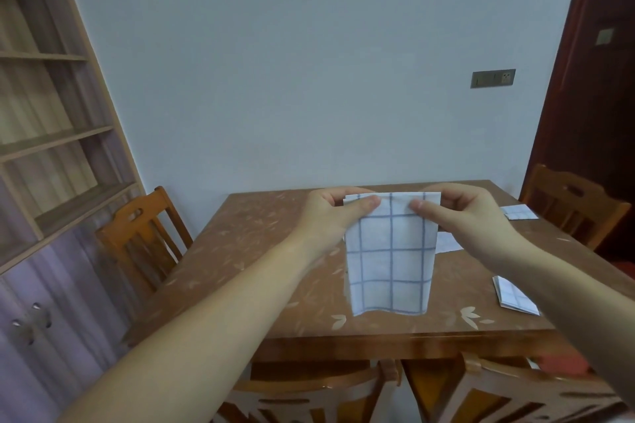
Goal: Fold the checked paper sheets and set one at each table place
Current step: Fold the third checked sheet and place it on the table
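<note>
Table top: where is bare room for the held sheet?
Bare: the left half of the table, between the left chair and the held checked sheet, and the near edge below it. Crowded: the right side, with one folded sheet near the front edge, a second folded sheet by the right chair, a flat sheet behind the right hand.

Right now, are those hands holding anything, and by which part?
Yes: the checked sheet, hanging above the table. The left hand and right hand each pinch its top edge, one near each corner.
</note>
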